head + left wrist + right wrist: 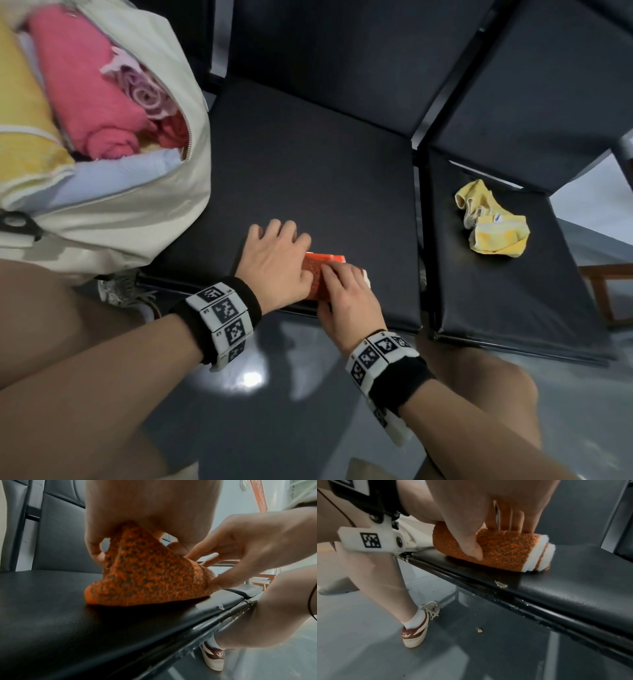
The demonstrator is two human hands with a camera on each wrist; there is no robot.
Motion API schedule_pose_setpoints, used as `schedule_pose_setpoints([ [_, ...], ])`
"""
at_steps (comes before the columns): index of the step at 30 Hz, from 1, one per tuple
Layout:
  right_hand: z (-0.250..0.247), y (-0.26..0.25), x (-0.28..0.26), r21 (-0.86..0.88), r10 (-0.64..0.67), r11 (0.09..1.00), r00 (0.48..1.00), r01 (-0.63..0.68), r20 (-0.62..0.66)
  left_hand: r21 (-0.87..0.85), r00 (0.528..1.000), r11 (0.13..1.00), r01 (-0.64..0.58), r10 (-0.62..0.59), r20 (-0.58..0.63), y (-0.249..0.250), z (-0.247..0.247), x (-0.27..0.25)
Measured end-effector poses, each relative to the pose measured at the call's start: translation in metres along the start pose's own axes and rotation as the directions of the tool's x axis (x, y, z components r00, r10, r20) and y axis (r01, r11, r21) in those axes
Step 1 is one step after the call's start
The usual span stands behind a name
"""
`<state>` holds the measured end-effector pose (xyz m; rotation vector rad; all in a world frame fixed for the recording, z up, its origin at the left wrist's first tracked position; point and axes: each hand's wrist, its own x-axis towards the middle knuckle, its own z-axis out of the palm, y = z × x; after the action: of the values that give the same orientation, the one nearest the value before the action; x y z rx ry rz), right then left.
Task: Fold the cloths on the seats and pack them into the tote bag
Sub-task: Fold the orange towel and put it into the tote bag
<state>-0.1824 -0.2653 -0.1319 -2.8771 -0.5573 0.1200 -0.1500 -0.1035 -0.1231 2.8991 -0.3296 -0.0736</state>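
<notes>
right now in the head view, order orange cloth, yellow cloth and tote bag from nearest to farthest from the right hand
1. orange cloth: under the right hand, middle seat.
2. yellow cloth: on the seat to the right.
3. tote bag: far left.

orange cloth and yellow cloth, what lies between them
Only bare black seat and the gap between the two seats separate the orange cloth from the yellow cloth, shown in the head view.

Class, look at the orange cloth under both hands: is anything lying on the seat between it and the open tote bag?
Nothing visible does. The orange cloth sits under the left hand and right hand; the black seat toward the tote bag is bare.
</notes>
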Motion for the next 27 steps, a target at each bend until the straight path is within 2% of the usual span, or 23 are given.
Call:
schedule_pose_setpoints([
  [4,-0.004,-0.005,0.016,-0.009,0.015,1.0,1.0,-0.015,-0.003,0.011,0.993,0.996,-0.091,0.092,-0.077,0.0,-0.003,-0.003],
  [10,0.005,-0.003,0.035,-0.031,0.063,0.998,0.997,-0.061,0.046,-0.009,0.995,0.999,-0.052,0.051,-0.085,0.004,0.009,-0.005],
  [15,0.01,-0.002,0.046,0.023,0.106,0.994,0.993,-0.107,0.055,-0.002,0.994,0.999,-0.04,0.039,-0.104,-0.004,0.026,0.001],
  [19,0.014,0.006,0.048,0.043,0.064,0.997,0.995,-0.068,0.075,0.03,0.982,0.999,-0.045,0.049,-0.183,-0.009,0.031,0.009],
  [23,0.009,0.008,0.046,0.02,0.034,0.999,0.992,-0.036,0.124,-0.008,0.964,0.997,-0.074,0.07,-0.255,-0.016,0.031,0.016],
  [27,-0.001,-0.005,0.036,-0.029,0.037,0.999,0.971,-0.031,0.236,-0.121,0.985,0.993,-0.016,-0.005,-0.171,-0.015,0.021,0.016],
])
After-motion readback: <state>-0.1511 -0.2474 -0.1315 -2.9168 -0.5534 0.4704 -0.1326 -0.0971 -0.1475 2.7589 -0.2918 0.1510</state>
